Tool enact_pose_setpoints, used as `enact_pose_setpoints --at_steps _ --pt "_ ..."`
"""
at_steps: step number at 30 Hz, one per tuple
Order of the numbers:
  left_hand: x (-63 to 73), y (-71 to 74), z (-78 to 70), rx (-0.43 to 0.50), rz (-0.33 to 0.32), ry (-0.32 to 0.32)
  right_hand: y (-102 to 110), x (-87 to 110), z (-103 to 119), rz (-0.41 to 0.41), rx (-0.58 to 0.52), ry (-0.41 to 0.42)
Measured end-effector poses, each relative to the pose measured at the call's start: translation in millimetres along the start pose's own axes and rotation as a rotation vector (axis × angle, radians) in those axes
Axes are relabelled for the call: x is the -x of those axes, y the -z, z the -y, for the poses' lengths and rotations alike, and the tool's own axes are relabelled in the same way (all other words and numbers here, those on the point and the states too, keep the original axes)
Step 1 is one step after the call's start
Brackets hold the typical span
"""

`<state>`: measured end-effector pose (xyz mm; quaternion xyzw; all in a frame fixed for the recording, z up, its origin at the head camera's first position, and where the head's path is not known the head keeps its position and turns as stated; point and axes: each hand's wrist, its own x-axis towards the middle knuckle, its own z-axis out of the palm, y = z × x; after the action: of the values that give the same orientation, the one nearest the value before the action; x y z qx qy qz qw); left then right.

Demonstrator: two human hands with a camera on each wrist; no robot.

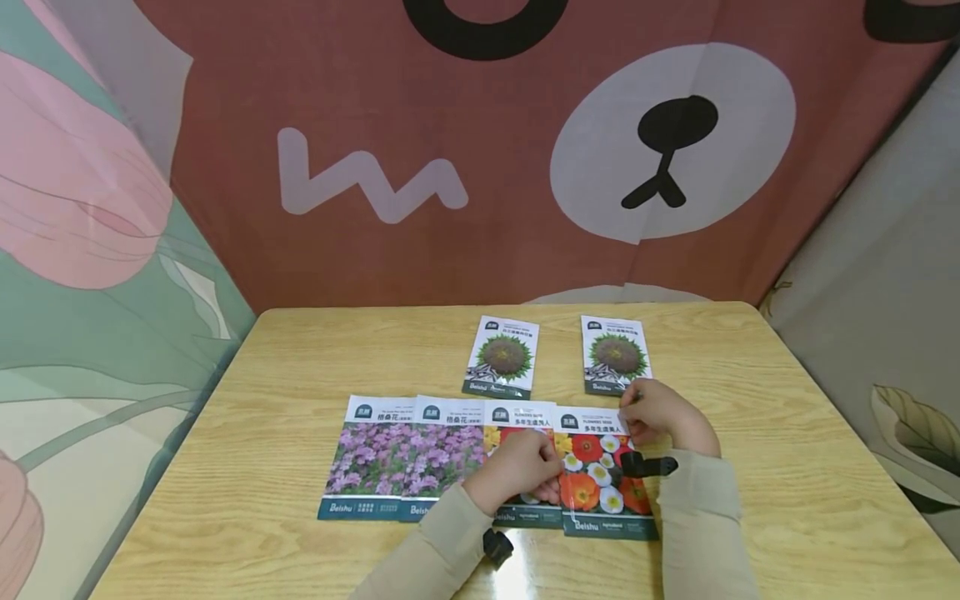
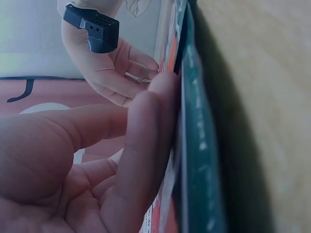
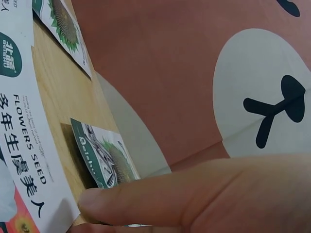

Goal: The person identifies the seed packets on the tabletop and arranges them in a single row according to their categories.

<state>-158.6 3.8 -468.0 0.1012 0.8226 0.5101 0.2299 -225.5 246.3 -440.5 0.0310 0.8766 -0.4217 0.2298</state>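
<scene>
Several flower seed packets lie in an overlapping row on a wooden table. Purple blooms cover the leftmost packet (image 1: 367,458) and its neighbour (image 1: 444,450); red and orange poppies show on the third (image 1: 517,414) and the rightmost packet (image 1: 600,483). My left hand (image 1: 521,467) lies over the third packet, its fingertips touching it near the rightmost packet's left edge. In the left wrist view, those fingers (image 2: 146,141) press against the packet face. My right hand (image 1: 663,417) pinches the rightmost packet's upper right corner; its thumb (image 3: 131,201) shows at the edge in the right wrist view.
Two smaller sunflower seed packets, one on the left (image 1: 504,357) and one on the right (image 1: 617,354), lie behind the row. The wooden table (image 1: 247,433) ends at a patterned cloth backdrop (image 1: 375,258). Cloth walls flank both sides.
</scene>
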Motion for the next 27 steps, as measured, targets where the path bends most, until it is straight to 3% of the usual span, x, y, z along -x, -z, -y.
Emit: enact_pose_setpoints --at_steps 5,11,15,27 --pt "1.0 2.7 -0.6 0.004 -0.013 -0.039 0.5 0.7 1.3 -0.011 0.018 0.032" --pt "0.2 11.0 -1.1 0.034 -0.008 -0.036 -0.1 -1.0 5.0 -0.059 0.100 0.091" --pt "-2.0 20.5 -0.1 0.026 -0.043 -0.039 -5.1 -2.8 9.5 -0.090 0.104 0.122" --pt "-6.6 58.7 6.2 -0.128 -0.290 -0.146 -20.7 -10.2 18.5 -0.195 0.107 0.190"
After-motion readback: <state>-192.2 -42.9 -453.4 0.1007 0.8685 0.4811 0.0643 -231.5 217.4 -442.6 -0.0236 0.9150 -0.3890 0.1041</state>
